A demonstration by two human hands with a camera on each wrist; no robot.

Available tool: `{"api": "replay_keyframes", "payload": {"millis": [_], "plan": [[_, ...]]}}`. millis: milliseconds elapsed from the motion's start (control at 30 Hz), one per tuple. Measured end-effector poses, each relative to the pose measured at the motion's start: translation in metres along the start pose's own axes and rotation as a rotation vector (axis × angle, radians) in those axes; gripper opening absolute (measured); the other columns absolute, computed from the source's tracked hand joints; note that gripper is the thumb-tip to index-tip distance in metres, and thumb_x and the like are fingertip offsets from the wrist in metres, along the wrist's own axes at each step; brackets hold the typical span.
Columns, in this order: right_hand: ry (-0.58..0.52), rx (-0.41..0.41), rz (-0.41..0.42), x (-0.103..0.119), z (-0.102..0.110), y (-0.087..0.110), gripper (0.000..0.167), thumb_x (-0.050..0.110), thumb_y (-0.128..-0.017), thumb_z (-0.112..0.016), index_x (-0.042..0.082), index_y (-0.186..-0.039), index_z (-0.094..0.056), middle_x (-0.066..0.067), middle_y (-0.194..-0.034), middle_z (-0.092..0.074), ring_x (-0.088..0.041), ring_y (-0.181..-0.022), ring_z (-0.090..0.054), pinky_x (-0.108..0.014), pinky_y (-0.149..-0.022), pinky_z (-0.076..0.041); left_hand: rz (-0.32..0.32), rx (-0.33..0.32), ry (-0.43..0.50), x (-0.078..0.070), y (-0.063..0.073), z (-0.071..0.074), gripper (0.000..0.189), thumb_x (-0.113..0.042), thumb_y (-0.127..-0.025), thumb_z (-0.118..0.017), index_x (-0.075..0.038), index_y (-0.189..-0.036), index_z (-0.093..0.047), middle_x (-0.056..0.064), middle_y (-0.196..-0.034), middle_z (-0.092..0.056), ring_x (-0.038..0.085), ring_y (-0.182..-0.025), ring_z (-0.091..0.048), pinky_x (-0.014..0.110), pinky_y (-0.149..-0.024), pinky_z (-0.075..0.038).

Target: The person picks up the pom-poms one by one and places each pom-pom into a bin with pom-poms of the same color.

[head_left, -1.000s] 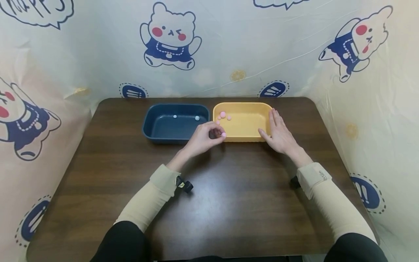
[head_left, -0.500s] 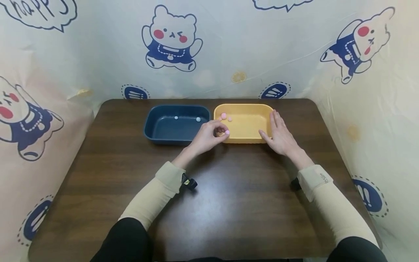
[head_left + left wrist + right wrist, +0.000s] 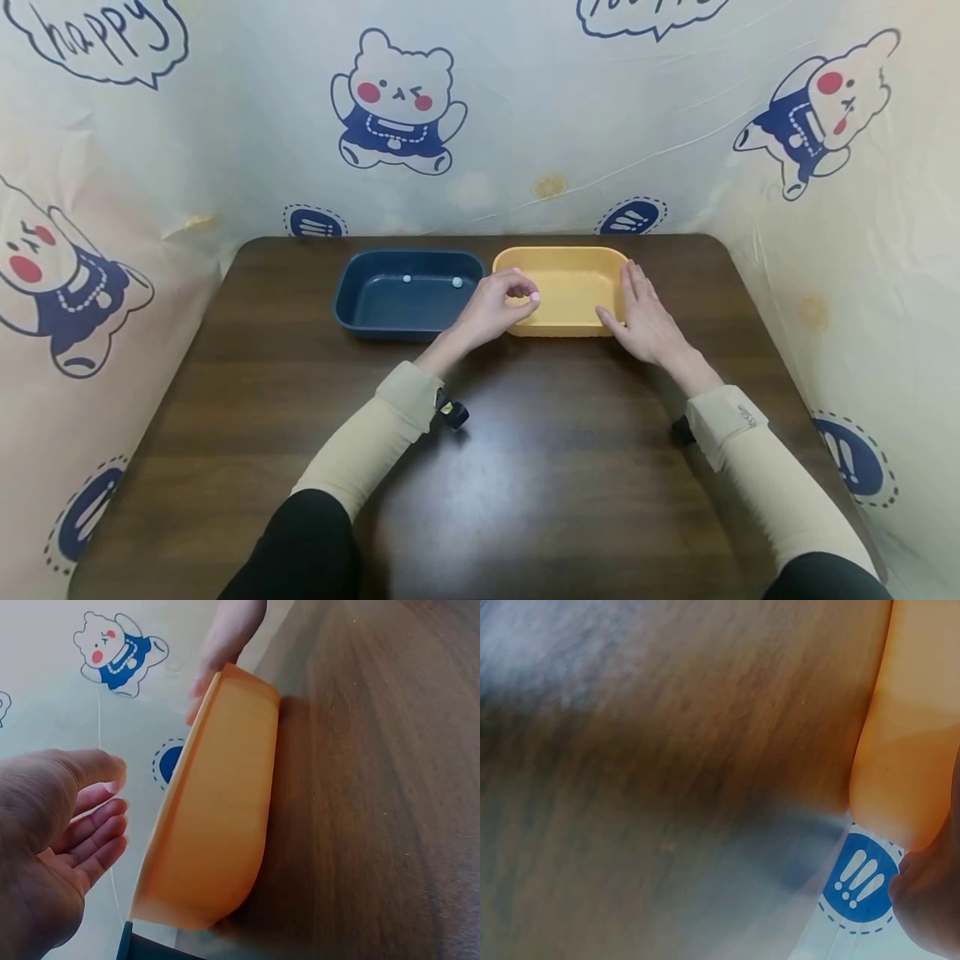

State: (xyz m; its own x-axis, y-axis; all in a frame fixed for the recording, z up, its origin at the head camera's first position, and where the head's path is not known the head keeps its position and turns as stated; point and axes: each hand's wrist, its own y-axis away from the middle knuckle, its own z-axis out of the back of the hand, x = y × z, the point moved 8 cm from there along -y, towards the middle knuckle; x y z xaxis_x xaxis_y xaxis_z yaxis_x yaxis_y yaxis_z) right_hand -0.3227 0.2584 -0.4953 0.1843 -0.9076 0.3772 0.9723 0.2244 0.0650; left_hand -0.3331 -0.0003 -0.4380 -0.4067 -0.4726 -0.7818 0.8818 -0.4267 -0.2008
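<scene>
My left hand [image 3: 491,307] hovers over the left front part of the yellow tray [image 3: 577,331], its thumb and forefinger pinching a small pink ball [image 3: 535,297]. In the left wrist view the other fingers of the left hand [image 3: 45,825] are loosely bent beside the tray's outer wall [image 3: 214,802]. Another bit of pink [image 3: 517,271] shows just above the knuckles; the rest of that corner is hidden behind the hand. My right hand [image 3: 647,321] rests against the tray's right end, fingers straight along the rim and thumb at the front right corner.
A dark blue tray [image 3: 352,329] stands close to the left of the yellow one, with two small pale balls, one [image 3: 457,282] near its right end. Both trays are near the back edge of the brown wooden table [image 3: 480,467]. A printed sheet [image 3: 510,100] hangs behind.
My left hand has moved a little right and farther over the yellow tray with the pink ball, now covering most of the pink balls seen earlier. The right hand stays put; the head view has shifted slightly.
</scene>
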Motion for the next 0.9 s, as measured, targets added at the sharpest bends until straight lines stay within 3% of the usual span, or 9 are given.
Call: {"api": "replay_keyframes", "payload": {"millis": [467, 900], "plan": [[0.009, 0.006, -0.01, -0.001, 0.0, -0.001, 0.102, 0.071, -0.11, -0.034, 0.005, -0.175, 0.012, -0.018, -0.185, 0.015, -0.044, -0.173, 0.002, -0.065, -0.139, -0.012, 0.051, 0.026, -0.056, 0.016, -0.022, -0.009, 0.016, -0.013, -0.101, -0.078, -0.006, -0.115, -0.075, 0.014, -0.12, -0.072, 0.03, -0.114, -0.066, 0.046, -0.11, -0.059], [0.004, 0.016, -0.024, -0.001, -0.001, 0.0, 0.101, 0.069, -0.111, -0.034, 0.006, -0.175, 0.012, -0.02, -0.185, 0.014, -0.043, -0.173, 0.003, -0.065, -0.139, -0.012, 0.031, 0.069, -0.23, 0.023, -0.037, -0.022, 0.017, -0.016, -0.105, -0.073, -0.005, -0.118, -0.074, 0.013, -0.125, -0.07, 0.027, -0.119, -0.065, 0.041, -0.11, -0.057]]}}
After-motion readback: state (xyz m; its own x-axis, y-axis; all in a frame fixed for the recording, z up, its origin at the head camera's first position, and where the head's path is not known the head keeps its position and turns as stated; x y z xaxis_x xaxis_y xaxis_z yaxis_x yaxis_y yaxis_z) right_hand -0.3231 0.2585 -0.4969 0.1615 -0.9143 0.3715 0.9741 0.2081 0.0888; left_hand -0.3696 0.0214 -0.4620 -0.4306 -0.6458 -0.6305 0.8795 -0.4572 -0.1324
